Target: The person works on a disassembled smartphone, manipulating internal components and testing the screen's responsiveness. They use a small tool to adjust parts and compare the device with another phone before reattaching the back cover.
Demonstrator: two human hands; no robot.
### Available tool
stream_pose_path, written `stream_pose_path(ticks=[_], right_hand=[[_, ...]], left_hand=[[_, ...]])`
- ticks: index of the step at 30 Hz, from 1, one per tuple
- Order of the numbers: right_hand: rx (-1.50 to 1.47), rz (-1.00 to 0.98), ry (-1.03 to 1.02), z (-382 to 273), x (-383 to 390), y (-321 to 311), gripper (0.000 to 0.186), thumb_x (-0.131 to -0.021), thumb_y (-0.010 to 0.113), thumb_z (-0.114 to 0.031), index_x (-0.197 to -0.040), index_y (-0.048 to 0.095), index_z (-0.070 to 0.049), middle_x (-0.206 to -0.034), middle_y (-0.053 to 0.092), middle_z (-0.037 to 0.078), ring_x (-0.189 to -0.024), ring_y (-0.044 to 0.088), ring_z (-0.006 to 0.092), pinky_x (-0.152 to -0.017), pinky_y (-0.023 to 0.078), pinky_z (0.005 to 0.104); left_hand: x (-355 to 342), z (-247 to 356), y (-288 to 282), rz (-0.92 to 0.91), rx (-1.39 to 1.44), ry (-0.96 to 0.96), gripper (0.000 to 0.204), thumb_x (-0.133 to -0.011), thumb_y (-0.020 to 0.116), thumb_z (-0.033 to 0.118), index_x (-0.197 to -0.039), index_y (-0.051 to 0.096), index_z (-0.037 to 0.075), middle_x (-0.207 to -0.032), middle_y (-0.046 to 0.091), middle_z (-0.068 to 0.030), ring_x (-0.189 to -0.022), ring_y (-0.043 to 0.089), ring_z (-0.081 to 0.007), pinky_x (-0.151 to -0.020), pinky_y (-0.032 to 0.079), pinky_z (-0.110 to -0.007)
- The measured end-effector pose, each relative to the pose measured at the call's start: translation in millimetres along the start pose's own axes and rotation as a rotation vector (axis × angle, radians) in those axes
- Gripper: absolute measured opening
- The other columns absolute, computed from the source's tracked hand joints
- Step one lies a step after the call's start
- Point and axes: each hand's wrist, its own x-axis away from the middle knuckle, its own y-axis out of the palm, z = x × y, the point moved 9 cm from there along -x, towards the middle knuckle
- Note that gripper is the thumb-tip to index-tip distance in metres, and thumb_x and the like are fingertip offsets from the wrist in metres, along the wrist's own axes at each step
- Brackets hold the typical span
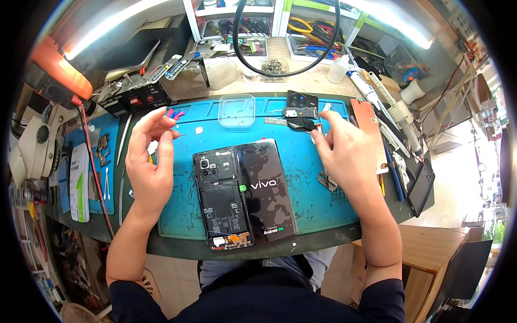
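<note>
An opened smartphone (222,199) lies before me, its back off, with the camera module, black battery area and an orange flex cable near the bottom exposed. Against its right side rests a dark glossy screen panel (266,194) with smudges. My left hand (151,153) hovers left of the phone, fingers loosely curled and apart, beside small pink and blue pieces (175,114). My right hand (344,148), above and right of the panel, pinches a slim tool (318,128) with a copper-coloured end; most of it is hidden. Black phone parts (301,105) lie close to those fingertips.
A blue repair mat (177,215) covers the bench. Behind the phone stands a clear plastic box (237,111). A black cable loop (235,32) hangs at the back. Pens and tools crowd the right edge; a power supply (140,99) and red wire (89,161) are left.
</note>
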Motion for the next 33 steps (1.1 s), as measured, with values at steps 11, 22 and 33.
stream_pose_path(ticks=[11,22,33], right_hand=[[-0.017,0.052,0.005,10,-6,-10,0.027,-0.091,0.074,-0.013,-0.115,0.069,-0.002,-0.090,0.073,0.013,-0.082,0.073,0.0312,-0.075,0.058,0.0424],[0.072,0.084,0.017,6,-7,-13,0.020,-0.096,0.072,-0.017,-0.114,0.073,-0.008,-0.094,0.072,0.009,-0.084,0.073,0.0294,-0.073,0.056,0.0399],[-0.326,0.087,-0.216,-28,-4,-7,0.015,-0.098,0.070,-0.015,-0.110,0.075,-0.008,-0.091,0.075,0.009,-0.082,0.074,0.0280,-0.073,0.058,0.0396]], left_hand=[[1,-2,-1,-0.032,-0.032,-0.027,0.042,-0.104,0.056,-0.007,-0.145,0.055,0.000,-0.122,0.065,-0.0097,-0.105,0.065,-0.0154,-0.097,0.052,-0.031],[-1,0,-3,-0.008,-0.048,-0.004,0.040,-0.103,0.059,-0.004,-0.143,0.058,-0.001,-0.119,0.067,-0.0103,-0.102,0.067,-0.0163,-0.095,0.054,-0.032],[2,-4,-1,-0.002,0.063,-0.103,0.041,-0.102,0.058,-0.006,-0.143,0.057,0.000,-0.120,0.067,-0.0112,-0.095,0.070,-0.0147,-0.089,0.056,-0.030]])
